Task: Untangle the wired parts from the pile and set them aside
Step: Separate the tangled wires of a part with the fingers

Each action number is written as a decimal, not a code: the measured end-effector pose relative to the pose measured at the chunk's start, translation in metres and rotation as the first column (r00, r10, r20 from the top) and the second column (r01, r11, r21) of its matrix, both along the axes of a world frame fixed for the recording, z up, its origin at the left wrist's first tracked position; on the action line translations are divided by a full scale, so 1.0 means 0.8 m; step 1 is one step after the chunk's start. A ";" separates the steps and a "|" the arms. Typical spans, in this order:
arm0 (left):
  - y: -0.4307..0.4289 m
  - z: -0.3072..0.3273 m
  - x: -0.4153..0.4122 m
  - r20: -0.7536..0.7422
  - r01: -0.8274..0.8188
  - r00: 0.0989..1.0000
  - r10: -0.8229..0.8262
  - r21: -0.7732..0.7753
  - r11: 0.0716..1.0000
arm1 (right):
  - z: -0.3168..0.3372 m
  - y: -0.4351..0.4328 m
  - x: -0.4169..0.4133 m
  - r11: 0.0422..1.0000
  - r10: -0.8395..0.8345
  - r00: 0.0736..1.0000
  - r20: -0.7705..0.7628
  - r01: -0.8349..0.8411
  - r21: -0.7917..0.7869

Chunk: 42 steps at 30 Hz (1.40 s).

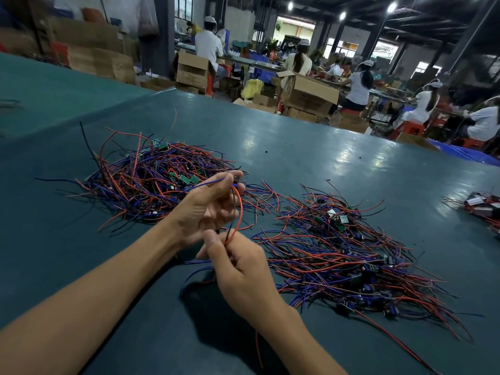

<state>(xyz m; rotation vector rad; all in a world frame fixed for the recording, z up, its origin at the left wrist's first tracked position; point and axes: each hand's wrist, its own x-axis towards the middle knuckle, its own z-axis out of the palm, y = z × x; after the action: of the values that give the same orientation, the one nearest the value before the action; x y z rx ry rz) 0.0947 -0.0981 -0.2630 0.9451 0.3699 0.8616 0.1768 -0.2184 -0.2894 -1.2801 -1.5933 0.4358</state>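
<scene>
A tangled pile of red, blue and black wires with small green circuit boards lies on the left of the teal table. A second, flatter heap of wired parts spreads to the right. Between them my left hand holds one wired part up by its top end, fingers curled round it. Its red and black wires arc down to my right hand, which pinches them between thumb and forefinger. A blue wire sticks out over my left fingers.
Another small bundle of wired parts sits at the table's right edge. Beyond the far edge are cardboard boxes and several seated workers at benches. A loose red wire trails under my right forearm.
</scene>
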 end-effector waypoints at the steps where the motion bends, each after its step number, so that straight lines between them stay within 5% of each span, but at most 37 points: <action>1: 0.005 -0.003 0.001 0.066 0.003 0.998 0.000 -0.048 0.999 | 0.009 0.000 0.001 0.999 0.004 1.000 0.004 -0.004 0.035; 6: 0.021 -0.009 -0.009 0.206 0.014 0.978 0.022 -0.171 0.985 | 0.059 -0.019 0.028 0.983 0.127 0.989 0.081 -0.114 -0.144; 9: 0.025 -0.006 -0.012 0.179 -0.021 0.982 0.059 -0.209 0.978 | 0.073 -0.049 0.070 0.977 0.092 0.947 0.308 -0.026 -0.211; 13: 0.018 0.002 -0.014 -0.025 -0.002 1.000 0.001 -0.042 0.999 | 0.099 -0.073 0.133 0.928 -0.055 0.627 0.777 0.320 -0.192; 17: 0.005 0.005 -0.001 -0.123 0.105 0.988 -0.098 0.056 0.993 | 0.118 -0.108 0.201 0.867 -0.277 0.362 0.890 0.494 0.069; 21: -0.020 0.008 0.028 -0.183 0.195 0.965 -0.188 0.018 0.981 | 0.117 -0.156 0.287 0.774 -0.344 0.377 0.860 0.633 0.032; 23: -0.039 0.005 0.042 -0.382 0.221 0.911 -0.153 0.140 0.965 | 0.102 -0.166 0.324 0.771 -0.269 0.391 0.880 0.635 -0.046; 25: -0.052 0.002 0.052 -0.653 0.271 0.755 0.060 0.394 0.878 | 0.080 -0.166 0.355 0.745 -0.259 0.353 0.899 0.665 -0.047; 27: -0.056 0.006 0.051 -0.740 0.359 0.589 0.326 0.600 0.715 | 0.061 -0.163 0.376 0.668 -0.284 0.368 0.885 0.738 -0.092; 32: -0.017 0.047 0.002 -0.469 0.198 0.588 0.659 0.873 0.445 | 0.085 -0.133 0.359 0.467 -0.222 0.326 0.919 0.863 -0.194; 35: 0.038 0.067 -0.034 -0.292 0.078 0.420 0.859 0.955 0.286 | 0.128 -0.100 0.313 0.455 -0.156 0.322 0.934 0.863 -0.221; 37: 0.070 0.068 -0.053 -0.306 0.099 0.292 0.906 0.952 0.289 | 0.153 -0.079 0.280 0.519 -0.139 0.440 0.887 0.795 -0.313; 42: 0.112 0.053 -0.061 -0.664 0.491 -0.056 0.746 0.632 0.600 | 0.197 -0.015 0.205 0.695 -0.062 0.724 0.687 0.525 -0.491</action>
<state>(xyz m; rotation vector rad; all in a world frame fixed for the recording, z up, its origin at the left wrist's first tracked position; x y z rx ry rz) 0.0455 -0.0087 -0.2204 2.5401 1.6203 0.2035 0.3407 -0.2305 -0.1320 -2.4346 -1.7530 0.3814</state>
